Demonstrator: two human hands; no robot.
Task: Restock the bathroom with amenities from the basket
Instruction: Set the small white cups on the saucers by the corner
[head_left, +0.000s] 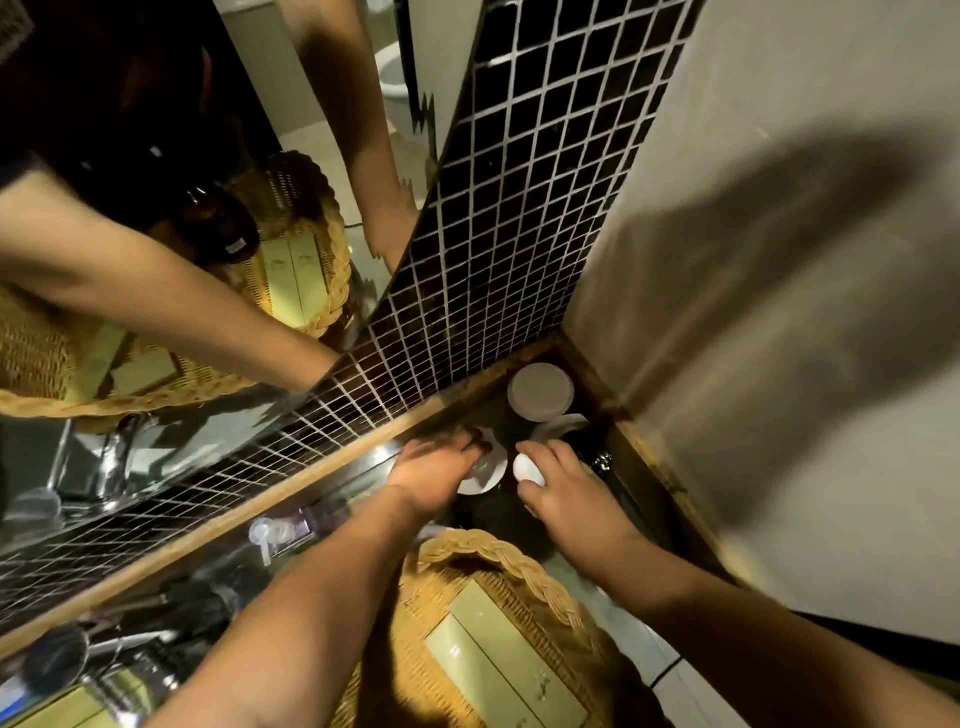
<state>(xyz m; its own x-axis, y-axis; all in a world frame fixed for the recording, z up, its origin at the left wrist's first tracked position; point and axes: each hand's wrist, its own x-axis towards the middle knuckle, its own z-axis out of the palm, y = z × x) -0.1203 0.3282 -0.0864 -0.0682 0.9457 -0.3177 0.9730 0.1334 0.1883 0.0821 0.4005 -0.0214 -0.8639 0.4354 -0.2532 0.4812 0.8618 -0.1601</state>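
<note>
While both hands work in the far corner of the desk, the right hand (563, 493) grips a small white bottle cap (527, 470), and the left hand (441, 467) rests with curled fingers on a white dish (488, 475); its grip is unclear. Nearer the person, the wicker basket (483, 551) holds pale green boxes (498, 654) lying lengthwise away from them, about equally near either hand.

Woven wicker basket (498, 558) with pale green flat boxes (498, 660) inside

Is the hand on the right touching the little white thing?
Touching. The head view shows the right hand with its fingers curled around the small white thing, no gap between them.
</note>
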